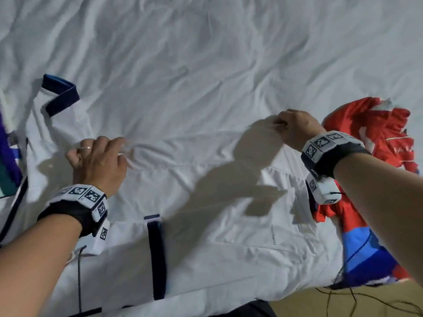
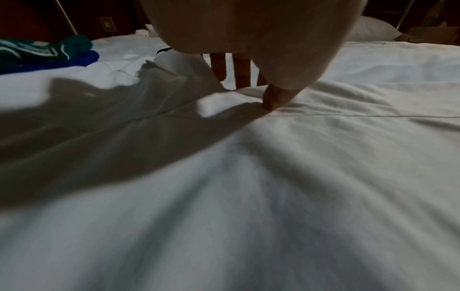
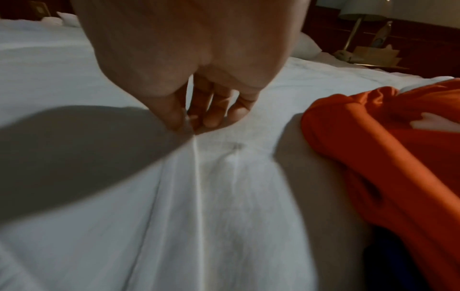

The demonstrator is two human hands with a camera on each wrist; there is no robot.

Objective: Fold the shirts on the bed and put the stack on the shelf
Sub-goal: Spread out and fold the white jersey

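Observation:
A white shirt (image 1: 206,213) with navy sleeve cuffs lies spread across the white bed (image 1: 206,53), one cuff (image 1: 60,94) at the far left and another (image 1: 156,255) near the front edge. My left hand (image 1: 98,159) pinches the shirt's far edge at the left; in the left wrist view its thumb (image 2: 273,98) presses into the cloth (image 2: 248,177). My right hand (image 1: 295,126) pinches the same edge further right, thumb and fingers (image 3: 184,120) closed on a fold of the white shirt (image 3: 211,196).
A crumpled red shirt (image 1: 375,138) with blue parts lies at the right, close to my right wrist, and shows in the right wrist view (image 3: 385,147). A purple and teal garment (image 1: 9,161) lies at the left edge. Pillows (image 2: 370,29) and a lamp (image 3: 361,13) stand beyond.

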